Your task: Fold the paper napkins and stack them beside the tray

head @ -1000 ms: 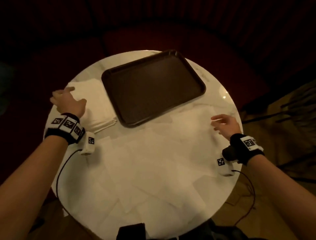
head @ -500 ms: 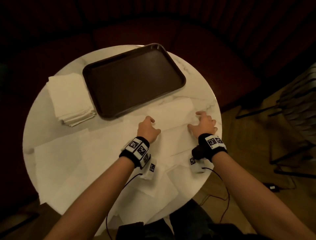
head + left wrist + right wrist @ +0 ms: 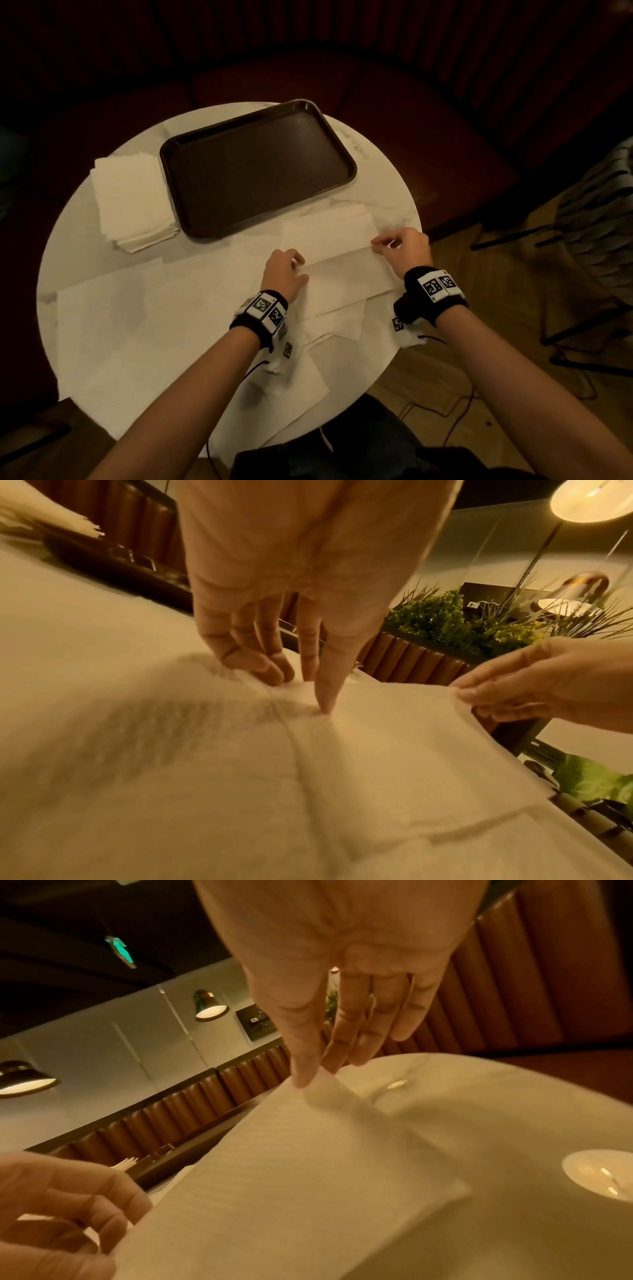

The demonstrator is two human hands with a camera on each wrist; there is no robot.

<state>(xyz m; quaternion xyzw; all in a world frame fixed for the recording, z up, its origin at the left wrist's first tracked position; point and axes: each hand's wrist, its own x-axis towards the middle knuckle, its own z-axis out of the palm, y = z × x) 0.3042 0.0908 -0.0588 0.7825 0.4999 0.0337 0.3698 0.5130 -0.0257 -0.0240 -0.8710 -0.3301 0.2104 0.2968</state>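
Observation:
A white napkin (image 3: 346, 274) lies among several unfolded ones at the table's right side, one edge raised off the surface. My left hand (image 3: 298, 265) pinches that edge at its left end, thumb on top (image 3: 325, 702). My right hand (image 3: 376, 243) pinches the right corner between thumb and forefinger (image 3: 310, 1079). The lifted napkin (image 3: 308, 1164) slopes down from that corner. A dark brown tray (image 3: 257, 168) sits at the back. A stack of folded napkins (image 3: 133, 202) rests just left of it.
Unfolded napkins (image 3: 137, 325) cover the front and left of the round white marble table (image 3: 394, 192), some hanging over its near edge. A padded bench curves behind the table. Dark chair legs (image 3: 582, 308) stand on the floor to the right.
My left hand left the folded stack and crossed to the napkin on the right. Both hands, earlier resting on it, now pinch its edge and have lifted it.

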